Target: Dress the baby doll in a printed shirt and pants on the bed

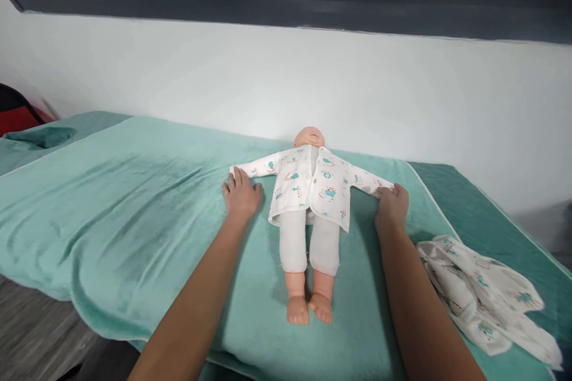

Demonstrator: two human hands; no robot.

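Note:
A baby doll [309, 306] lies on its back, its feet toward me and its head tipped back against the wall side. It wears a white patterned baby jacket [328, 193] and white pants [325, 244]. Both jacket sleeves are stretched out sideways. My left hand [242, 195] rests at the cuff of the sleeve on the left, fingers spread and fingertips touching it. At the other cuff, my right hand [393, 207] has its fingers closed on the sleeve end [373, 184]. The doll's hands are not visible.
A crumpled white patterned garment [485, 292] lies to the right of my right forearm. Green sheets [129, 214] cover the bed, which stands against a white wall [187, 77] below a dark window frame [286, 3]. A red and black item [18, 113] is at the far left.

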